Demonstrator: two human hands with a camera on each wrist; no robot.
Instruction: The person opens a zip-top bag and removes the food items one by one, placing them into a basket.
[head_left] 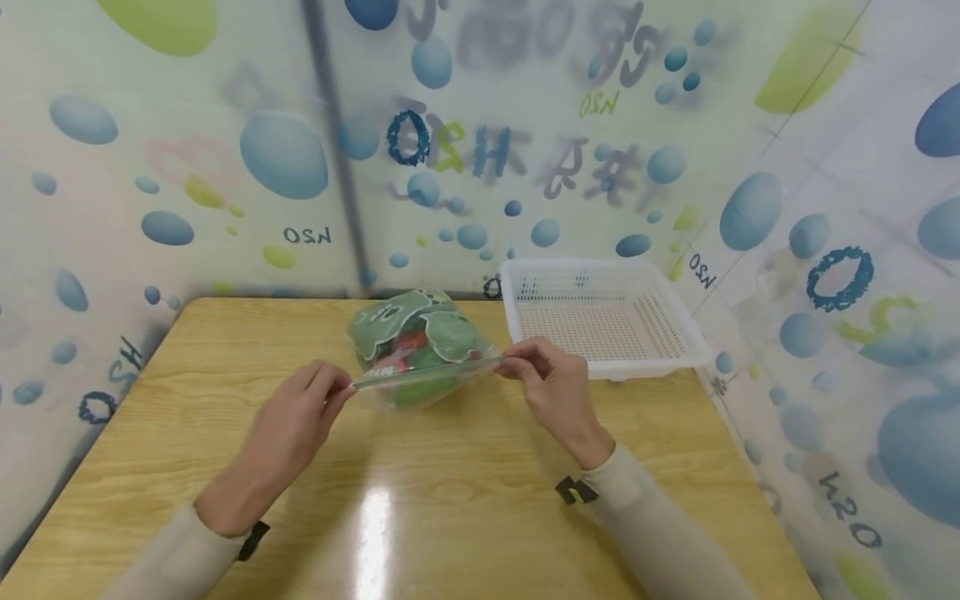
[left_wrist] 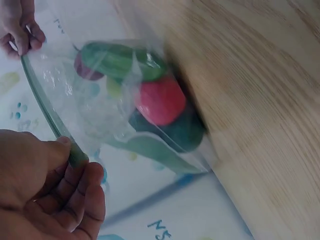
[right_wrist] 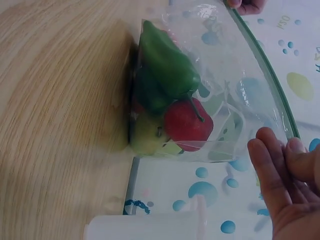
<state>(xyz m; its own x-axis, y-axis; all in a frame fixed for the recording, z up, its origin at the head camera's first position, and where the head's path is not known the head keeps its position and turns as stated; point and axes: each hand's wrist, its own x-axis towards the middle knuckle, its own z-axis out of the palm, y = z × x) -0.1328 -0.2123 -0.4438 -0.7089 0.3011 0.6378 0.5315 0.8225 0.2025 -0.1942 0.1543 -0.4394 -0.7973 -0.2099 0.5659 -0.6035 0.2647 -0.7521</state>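
Note:
A clear zip-lock bag [head_left: 457, 333] with green printing stands on the table, full of fruit and vegetables. My left hand [head_left: 281, 429] pinches the left end of its green zip strip [left_wrist: 42, 100] between thumb and fingers. At the opposite end, my right hand [head_left: 558, 400] pinches the strip, which is stretched between both hands. Through the plastic, the right wrist view shows a green pepper [right_wrist: 170, 65], a red round fruit [right_wrist: 185, 120] and a yellowish piece [right_wrist: 149, 132]. A long green vegetable [left_wrist: 122, 60] shows in the left wrist view. Whether the strip is sealed is unclear.
A white perforated plastic basket [head_left: 600, 364] sits at the table's back right, beside the bag. The wooden table [head_left: 450, 508] reaches back to a wall covering [head_left: 480, 208] printed with blue and green drops.

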